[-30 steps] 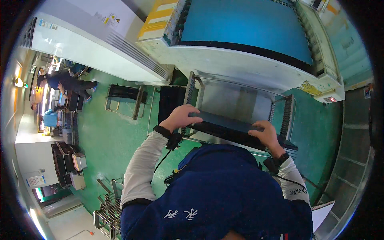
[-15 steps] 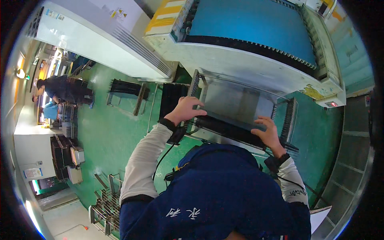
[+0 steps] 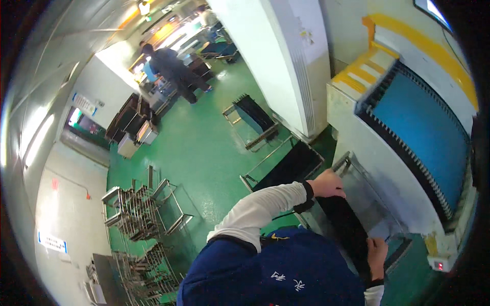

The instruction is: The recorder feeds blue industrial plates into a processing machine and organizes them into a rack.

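A metal rack [image 3: 380, 189] stands in front of me, holding a row of thin black panels [image 3: 347, 224]. At the rack's left end my left hand [image 3: 327, 183] is closed, its fingers curled down by the end bar. My right hand [image 3: 376, 255] is closed at the right end of the black row. What the fingers of either hand grip is hidden beneath them. To the left of the rack is another metal rack with black panels [image 3: 288, 166].
A white machine with a blue bed [image 3: 421, 137] stands at the right, beside a tall white cabinet [image 3: 278, 56]. A smaller rack with black panels [image 3: 255, 112] is on the green floor [image 3: 204, 148]. Stacked metal racks [image 3: 138, 209] stand left. A person [image 3: 173, 71] works farther back.
My view has swung to the left, so the machine and rack appear farther right. Both hands were open with fingers apart above the rack; now they have closed at its ends.
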`<state>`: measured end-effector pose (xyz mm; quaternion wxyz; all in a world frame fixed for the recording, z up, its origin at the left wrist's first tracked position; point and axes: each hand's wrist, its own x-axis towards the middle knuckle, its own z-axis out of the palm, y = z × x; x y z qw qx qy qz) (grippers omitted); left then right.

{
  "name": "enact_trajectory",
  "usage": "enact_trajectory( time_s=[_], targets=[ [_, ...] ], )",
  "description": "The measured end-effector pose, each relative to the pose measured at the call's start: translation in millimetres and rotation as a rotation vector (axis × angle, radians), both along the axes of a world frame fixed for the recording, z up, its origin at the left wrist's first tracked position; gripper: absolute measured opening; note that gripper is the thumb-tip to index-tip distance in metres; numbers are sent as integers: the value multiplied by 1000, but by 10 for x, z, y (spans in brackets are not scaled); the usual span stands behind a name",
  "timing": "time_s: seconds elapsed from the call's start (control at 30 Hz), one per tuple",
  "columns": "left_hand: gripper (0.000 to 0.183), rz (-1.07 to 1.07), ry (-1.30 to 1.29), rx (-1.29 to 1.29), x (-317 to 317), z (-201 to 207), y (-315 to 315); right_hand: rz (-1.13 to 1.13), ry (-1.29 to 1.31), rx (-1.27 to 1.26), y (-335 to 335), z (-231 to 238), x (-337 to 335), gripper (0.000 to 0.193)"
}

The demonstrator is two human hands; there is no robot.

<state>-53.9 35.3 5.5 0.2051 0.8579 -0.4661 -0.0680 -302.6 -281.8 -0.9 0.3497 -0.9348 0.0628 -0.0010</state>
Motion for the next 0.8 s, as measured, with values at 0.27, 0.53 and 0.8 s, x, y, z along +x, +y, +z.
enact_trajectory(
  time_s=[0.27, 0.53, 0.8],
  targets=[
    [50, -52, 15, 2, -25, -79, 36, 96, -68, -49, -25, 38, 20, 19],
    [33, 20, -67, 106, -77, -56, -8, 166, 9, -148, -180, -99, 2, 18],
    [31, 41, -65, 29, -102, -48, -10, 119, 48, -249, -300, -480, -68, 19]
  ],
)
